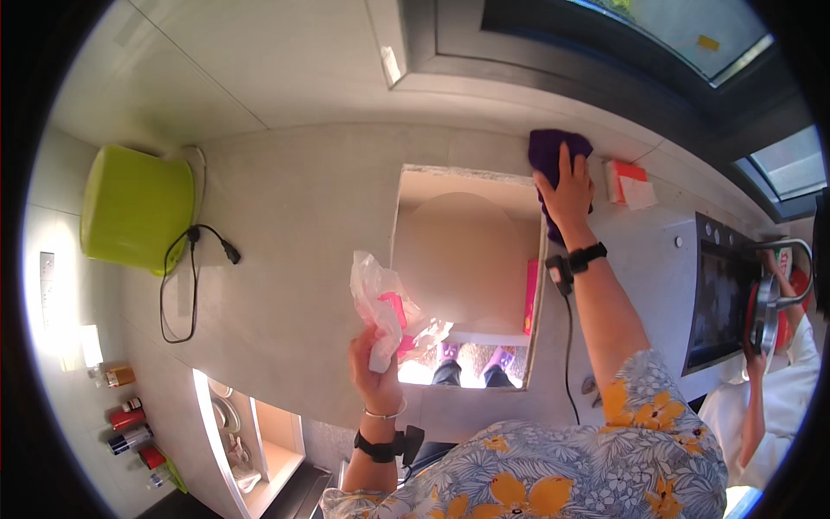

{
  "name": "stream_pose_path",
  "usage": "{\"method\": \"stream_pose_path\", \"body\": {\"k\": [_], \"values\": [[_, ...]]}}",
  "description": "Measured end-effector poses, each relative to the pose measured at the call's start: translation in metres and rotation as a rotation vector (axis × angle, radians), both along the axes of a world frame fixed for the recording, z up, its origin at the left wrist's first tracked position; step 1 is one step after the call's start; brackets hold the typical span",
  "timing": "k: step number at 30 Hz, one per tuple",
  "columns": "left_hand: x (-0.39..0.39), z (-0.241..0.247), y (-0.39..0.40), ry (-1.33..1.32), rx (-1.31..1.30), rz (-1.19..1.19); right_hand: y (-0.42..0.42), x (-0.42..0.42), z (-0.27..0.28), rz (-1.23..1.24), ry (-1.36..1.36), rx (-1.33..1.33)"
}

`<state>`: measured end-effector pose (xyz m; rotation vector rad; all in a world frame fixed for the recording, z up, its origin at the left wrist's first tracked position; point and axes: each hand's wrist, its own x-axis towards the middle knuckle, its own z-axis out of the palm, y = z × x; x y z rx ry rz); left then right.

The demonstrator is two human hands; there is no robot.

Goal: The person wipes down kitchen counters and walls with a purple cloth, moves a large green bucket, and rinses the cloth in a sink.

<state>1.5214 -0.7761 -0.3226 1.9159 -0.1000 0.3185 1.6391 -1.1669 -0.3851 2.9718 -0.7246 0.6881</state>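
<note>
My left hand (375, 370) grips a crumpled translucent plastic bag (382, 285) with pink print, held above the front edge of the pale countertop (292, 194). My right hand (570, 191) lies on a dark purple cloth (551, 152), pressing it to the counter beside the right rim of a square cutout. Part of the cloth is hidden under the fingers and palm. Through the cutout show the beige inside of a cabinet (421, 188), a pink item (530, 295) at its right side and, lower down, my feet in purple footwear (499, 359).
A lime-green bin (139, 207) stands at the left with a black power cord (196, 285) before it. A red-and-white box (628, 181) sits right of the cloth. Farther right a co-worker (765, 402) handles a metal pan (766, 314) at the sink (713, 324). An open drawer (253, 447) juts out lower left.
</note>
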Motion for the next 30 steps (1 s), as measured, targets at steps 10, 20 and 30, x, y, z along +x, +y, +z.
{"method": "stream_pose_path", "body": {"k": [10,20,30], "values": [[-0.008,-0.051,0.069,0.136,0.123,-0.157,0.159,0.114,-0.008,0.22,-0.244,0.016],[-0.004,-0.054,0.059,0.169,0.092,-0.116,0.215,0.102,0.028,1.283,0.43,0.366],[-0.004,-0.063,0.064,0.15,0.153,-0.115,0.007,0.135,0.109,1.161,0.006,-0.605]]}}
